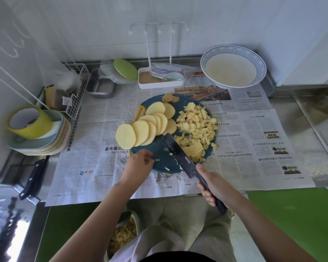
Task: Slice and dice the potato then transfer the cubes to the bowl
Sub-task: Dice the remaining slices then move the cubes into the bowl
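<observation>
The right grip [214,188] is closed round the handle of the black kitchen knife [182,157]. The left grip [138,163] curls at the near edge of the round blue cutting board [157,148]; I cannot tell if it holds a bit. I think dicing is half done. One half-cut yellow potato stack [194,151] lies by the blade. One pile of potato cubes [197,123] lies farther off, with about ten round potato slices [150,127] to its left. Next, hold the stack still and chop. One white bowl with a blue rim [233,52] waits far right.

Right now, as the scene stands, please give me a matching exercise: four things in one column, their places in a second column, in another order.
1 slices
2 cubes
3 bowl
4 knife

a in the right hand
b left side of the board
c far back, at the right
d right side of the board

Pairs: 1-b, 2-d, 3-c, 4-a
</observation>
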Demonstrator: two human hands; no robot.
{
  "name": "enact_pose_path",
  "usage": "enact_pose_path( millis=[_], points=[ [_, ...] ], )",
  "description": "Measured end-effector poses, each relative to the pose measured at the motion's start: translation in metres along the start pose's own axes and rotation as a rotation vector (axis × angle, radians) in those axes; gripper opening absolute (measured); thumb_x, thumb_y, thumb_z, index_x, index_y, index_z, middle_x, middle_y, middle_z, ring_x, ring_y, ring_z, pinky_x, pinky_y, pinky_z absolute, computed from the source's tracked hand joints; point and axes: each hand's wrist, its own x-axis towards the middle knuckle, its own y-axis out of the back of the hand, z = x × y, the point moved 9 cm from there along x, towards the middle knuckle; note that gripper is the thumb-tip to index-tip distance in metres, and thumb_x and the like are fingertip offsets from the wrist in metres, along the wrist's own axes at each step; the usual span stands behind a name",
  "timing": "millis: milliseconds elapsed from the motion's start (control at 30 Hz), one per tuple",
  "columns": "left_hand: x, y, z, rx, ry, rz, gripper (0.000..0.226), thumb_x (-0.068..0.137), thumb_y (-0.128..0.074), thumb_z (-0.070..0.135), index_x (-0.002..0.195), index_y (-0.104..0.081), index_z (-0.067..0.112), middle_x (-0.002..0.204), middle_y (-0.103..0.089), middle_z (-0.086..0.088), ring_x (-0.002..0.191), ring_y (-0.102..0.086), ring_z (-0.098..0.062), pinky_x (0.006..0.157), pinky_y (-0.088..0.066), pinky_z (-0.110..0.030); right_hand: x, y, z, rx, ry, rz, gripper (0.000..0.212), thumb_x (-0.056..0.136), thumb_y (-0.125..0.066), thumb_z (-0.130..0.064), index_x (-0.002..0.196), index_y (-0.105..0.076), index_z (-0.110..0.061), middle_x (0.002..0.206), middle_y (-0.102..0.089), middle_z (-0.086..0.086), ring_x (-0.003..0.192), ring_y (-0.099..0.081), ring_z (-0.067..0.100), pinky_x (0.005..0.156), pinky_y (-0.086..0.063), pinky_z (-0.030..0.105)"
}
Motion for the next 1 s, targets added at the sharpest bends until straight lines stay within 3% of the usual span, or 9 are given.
enact_pose_path(
  millis=[100, 167, 300, 400, 467, 600, 800, 867, 1000],
  points=[
    [0.002, -0.002, 0.013, 0.014, -0.008, 0.012, 0.023, 0.096, -0.051, 0.013, 0.117, -0.061, 0.011, 0.099, -0.065, 0.001, 0.084, -0.056, -0.009, 0.059, -0.038, -0.007, -0.008, -0.001, -0.008, 0.131, -0.027, -0.032, 0.062, 0.087, -0.039, -0.070, 0.059, -0.046, -0.015, 0.047, -0.036, 0.003, 0.037, -0.031, 0.016, 0.040, -0.031, 0.024],
    [-0.002, 0.009, 0.037, 0.032, -0.135, 0.125, 0.025, 0.096, -0.050, 0.007, 0.119, -0.060, 0.008, 0.099, -0.062, -0.002, 0.087, -0.059, -0.015, 0.069, -0.041, -0.015, -0.017, 0.010, -0.028, 0.091, 0.050, 0.004, 0.063, 0.089, -0.036, -0.068, 0.059, -0.046, -0.014, 0.046, -0.037, 0.002, 0.037, -0.033, 0.016, 0.042, -0.034, 0.026],
    [-0.023, 0.033, 0.104, 0.098, -0.598, 0.356, 0.054, 0.080, -0.054, -0.012, 0.131, -0.053, 0.006, 0.129, -0.053, -0.012, 0.119, -0.049, -0.028, 0.093, -0.044, -0.032, -0.037, 0.051, -0.083, -0.744, 0.316, 0.351, 0.060, 0.094, -0.030, -0.063, 0.060, -0.043, -0.015, 0.051, -0.040, -0.002, 0.042, -0.037, 0.011, 0.051, -0.038, 0.030],
    [-0.033, -0.005, 0.144, 0.331, -0.828, 0.014, 0.081, 0.077, -0.053, -0.003, 0.150, -0.027, 0.022, 0.159, -0.018, -0.002, 0.147, -0.008, -0.022, 0.117, -0.011, -0.034, -0.048, 0.058, -0.103, -1.258, 0.360, 0.448, 0.061, 0.094, -0.023, -0.066, 0.075, -0.054, -0.017, 0.061, -0.048, -0.003, 0.051, -0.044, 0.013, 0.051, -0.039, 0.029],
    [-0.041, -0.041, 0.147, 0.565, -0.889, -0.190, 0.090, 0.083, -0.051, 0.005, 0.152, 0.002, 0.031, 0.157, 0.018, 0.009, 0.143, 0.025, -0.014, 0.114, 0.017, -0.030, -0.053, 0.055, -0.109, -1.422, 0.412, 0.454, 0.063, 0.094, -0.022, -0.067, 0.086, -0.059, -0.017, 0.066, -0.054, -0.004, 0.055, -0.048, 0.014, 0.050, -0.035, 0.027],
    [-0.035, -0.071, 0.133, 0.777, -0.868, -0.302, 0.094, 0.088, -0.051, 0.011, 0.146, 0.020, 0.035, 0.149, 0.033, 0.009, 0.138, 0.034, -0.016, 0.112, 0.021, -0.034, -0.064, 0.052, -0.115, -1.628, 0.475, 0.473, 0.064, 0.093, -0.021, -0.068, 0.094, -0.059, -0.017, 0.073, -0.060, -0.001, 0.058, -0.051, 0.018, 0.047, -0.028, 0.027],
    [0.002, -0.064, 0.110, 0.700, -0.767, -0.299, 0.088, 0.086, -0.050, 0.014, 0.153, 0.007, 0.025, 0.159, 0.014, 0.004, 0.143, 0.020, -0.011, 0.113, 0.016, -0.024, -0.083, 0.079, -0.113, -1.674, 0.477, 0.565, 0.066, 0.090, -0.015, -0.069, 0.088, -0.055, -0.017, 0.052, -0.031, -0.007, 0.040, -0.025, 0.009, 0.040, -0.017, 0.025],
    [0.012, -0.060, 0.105, 0.662, -0.754, -0.307, 0.089, 0.086, -0.052, 0.015, 0.153, 0.006, 0.022, 0.160, 0.010, 0.003, 0.144, 0.018, -0.011, 0.116, 0.011, -0.025, -0.093, 0.091, -0.108, -1.612, 0.461, 0.605, 0.070, 0.084, -0.005, -0.070, 0.086, -0.052, -0.019, 0.052, -0.032, -0.008, 0.040, -0.027, 0.007, 0.039, -0.018, 0.024],
    [0.022, -0.047, 0.104, 0.543, -0.786, -0.284, 0.085, 0.090, -0.054, 0.017, 0.153, 0.003, 0.021, 0.157, 0.012, 0.009, 0.142, 0.020, -0.009, 0.113, 0.013, -0.019, -0.091, 0.112, -0.079, -1.260, 0.369, 0.543, 0.071, 0.084, -0.012, -0.074, 0.076, -0.052, -0.015, 0.054, -0.043, -0.008, 0.040, -0.035, 0.007, 0.042, -0.030, 0.020]
  ],
)
